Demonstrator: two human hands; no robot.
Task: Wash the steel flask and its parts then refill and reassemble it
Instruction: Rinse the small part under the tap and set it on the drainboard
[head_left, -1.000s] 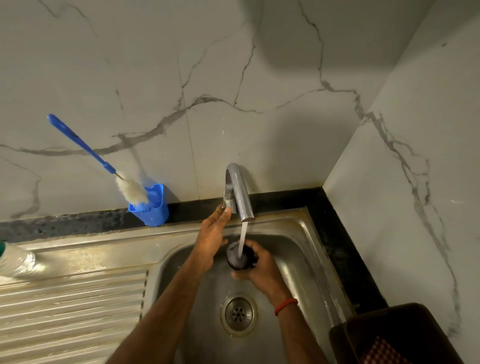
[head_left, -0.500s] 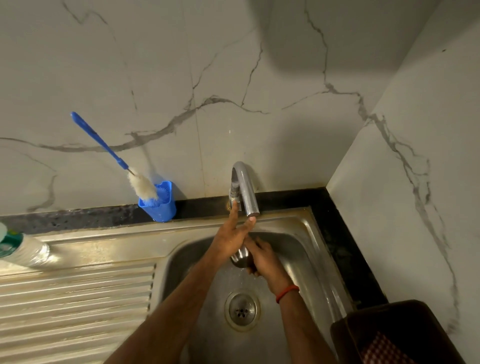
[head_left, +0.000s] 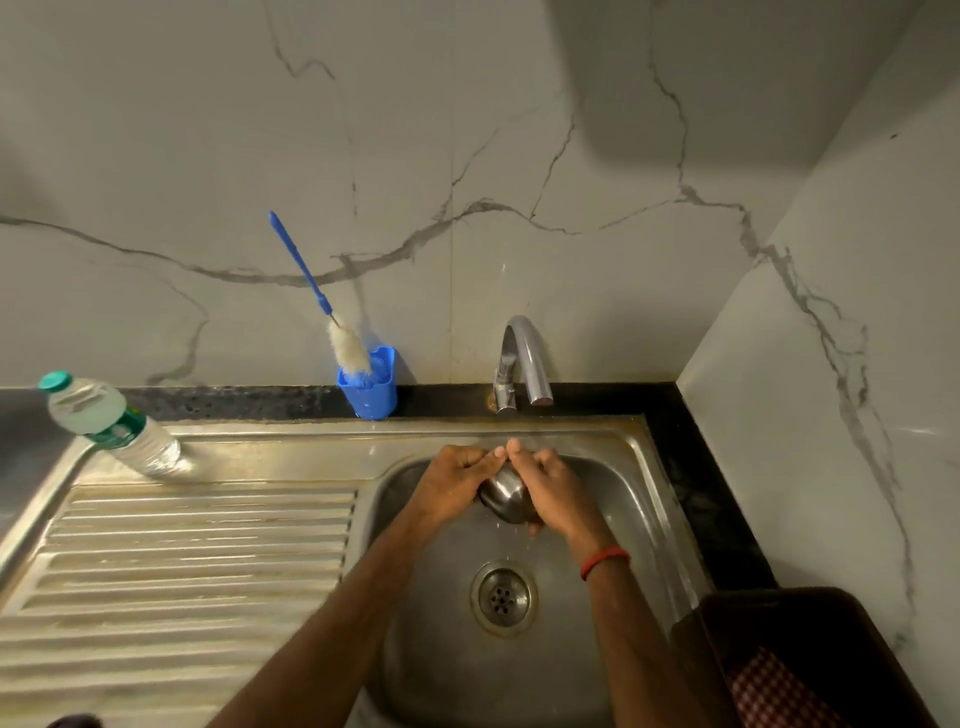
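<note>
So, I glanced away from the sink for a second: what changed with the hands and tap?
The left hand left the tap, which no longer runs, and joined the right hand gripping the steel cap. The brush in its blue holder stayed put.

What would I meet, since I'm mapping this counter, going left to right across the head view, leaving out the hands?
plastic bottle → blue brush holder → tap → dark basket
</note>
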